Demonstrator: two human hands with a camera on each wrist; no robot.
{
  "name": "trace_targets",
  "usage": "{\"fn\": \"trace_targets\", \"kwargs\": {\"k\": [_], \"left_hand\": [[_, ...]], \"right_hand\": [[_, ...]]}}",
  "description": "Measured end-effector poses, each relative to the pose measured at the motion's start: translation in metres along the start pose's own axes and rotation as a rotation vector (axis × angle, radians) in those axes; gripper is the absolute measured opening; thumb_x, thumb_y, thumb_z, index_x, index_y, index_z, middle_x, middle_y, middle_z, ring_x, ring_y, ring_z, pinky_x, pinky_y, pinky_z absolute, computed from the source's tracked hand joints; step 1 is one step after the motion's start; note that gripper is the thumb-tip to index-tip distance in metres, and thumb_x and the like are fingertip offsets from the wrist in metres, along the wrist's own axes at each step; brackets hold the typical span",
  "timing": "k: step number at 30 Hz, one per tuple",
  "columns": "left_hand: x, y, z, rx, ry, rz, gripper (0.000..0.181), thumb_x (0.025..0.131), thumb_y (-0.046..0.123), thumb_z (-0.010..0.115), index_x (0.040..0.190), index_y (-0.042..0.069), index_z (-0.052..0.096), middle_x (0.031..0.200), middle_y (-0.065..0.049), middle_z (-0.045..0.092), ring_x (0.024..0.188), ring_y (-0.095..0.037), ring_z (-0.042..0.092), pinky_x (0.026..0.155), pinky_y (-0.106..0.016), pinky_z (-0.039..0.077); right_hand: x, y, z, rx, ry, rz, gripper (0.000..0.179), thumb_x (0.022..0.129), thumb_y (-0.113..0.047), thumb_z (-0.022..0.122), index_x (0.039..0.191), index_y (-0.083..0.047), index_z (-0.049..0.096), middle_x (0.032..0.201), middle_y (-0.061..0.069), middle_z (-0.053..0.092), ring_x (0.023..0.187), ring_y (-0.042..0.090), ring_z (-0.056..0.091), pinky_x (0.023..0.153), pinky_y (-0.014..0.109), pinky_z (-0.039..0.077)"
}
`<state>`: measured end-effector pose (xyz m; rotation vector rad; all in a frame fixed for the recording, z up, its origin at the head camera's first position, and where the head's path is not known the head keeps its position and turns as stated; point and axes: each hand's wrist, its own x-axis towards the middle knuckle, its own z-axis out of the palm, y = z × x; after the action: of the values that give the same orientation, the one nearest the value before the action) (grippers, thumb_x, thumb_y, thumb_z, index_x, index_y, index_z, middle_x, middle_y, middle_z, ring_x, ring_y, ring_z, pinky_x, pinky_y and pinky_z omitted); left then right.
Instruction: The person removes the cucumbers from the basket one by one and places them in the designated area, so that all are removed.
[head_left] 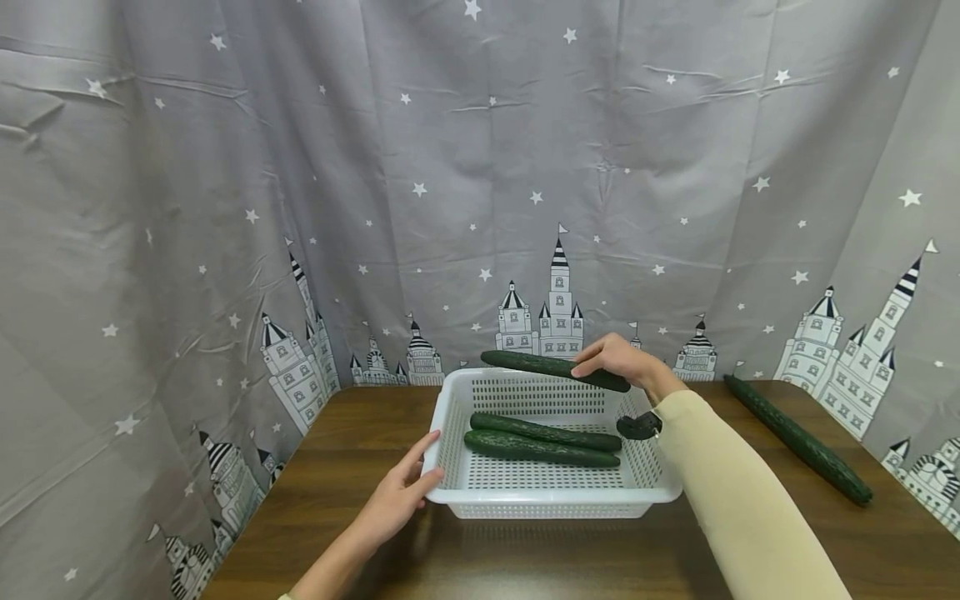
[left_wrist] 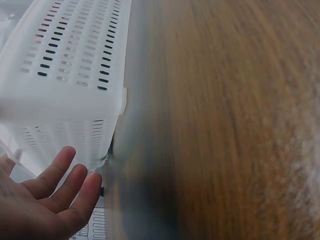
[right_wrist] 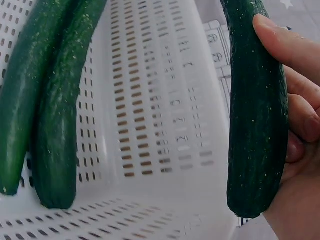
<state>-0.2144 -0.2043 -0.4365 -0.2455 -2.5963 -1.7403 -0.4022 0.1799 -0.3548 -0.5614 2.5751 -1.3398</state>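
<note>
A cucumber (head_left: 525, 362) is in my right hand (head_left: 617, 357), whose thumb and fingers grip it near its right end, above the back rim of a white plastic basket (head_left: 555, 496). In the right wrist view that cucumber (right_wrist: 256, 115) hangs beside the basket's perforated wall. Two more cucumbers lie side by side in the basket, a rear cucumber (head_left: 547, 432) and a front cucumber (head_left: 540, 449). At the basket's left end, my left hand (head_left: 393, 496) touches the rim with thumb and index finger. Its other fingers (left_wrist: 67, 195) spread loosely by the outer wall.
Another cucumber (head_left: 798, 442) lies slantwise on the brown wooden table (head_left: 360, 433), right of the basket. Behind the table hangs a grey curtain (head_left: 450, 208) with stars and castles. A black wrist strap (head_left: 639, 427) shows at the right sleeve.
</note>
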Motion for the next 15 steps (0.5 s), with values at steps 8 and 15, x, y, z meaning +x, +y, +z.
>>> {"fn": "trace_targets", "kwargs": {"k": [8, 15], "left_hand": [[0.001, -0.002, 0.001, 0.003, 0.003, 0.002, 0.061, 0.099, 0.027, 0.064, 0.155, 0.025, 0.039, 0.133, -0.025, 0.061, 0.102, -0.024, 0.062, 0.074, -0.035, 0.048], [0.002, -0.004, 0.001, 0.014, 0.015, -0.008, 0.061, 0.098, 0.027, 0.064, 0.155, 0.026, 0.04, 0.133, -0.023, 0.062, 0.102, -0.023, 0.063, 0.074, -0.035, 0.049]], "right_hand": [[-0.007, 0.007, -0.021, 0.011, 0.024, 0.031, 0.049, 0.086, -0.026, 0.079, 0.127, -0.001, 0.069, 0.14, 0.024, 0.058, 0.136, 0.043, 0.046, 0.108, 0.054, 0.042], [-0.016, 0.017, -0.04, 0.026, 0.06, 0.066, 0.054, 0.086, -0.027, 0.079, 0.131, 0.001, 0.066, 0.142, 0.028, 0.054, 0.107, 0.029, 0.068, 0.084, 0.039, 0.057]]}}
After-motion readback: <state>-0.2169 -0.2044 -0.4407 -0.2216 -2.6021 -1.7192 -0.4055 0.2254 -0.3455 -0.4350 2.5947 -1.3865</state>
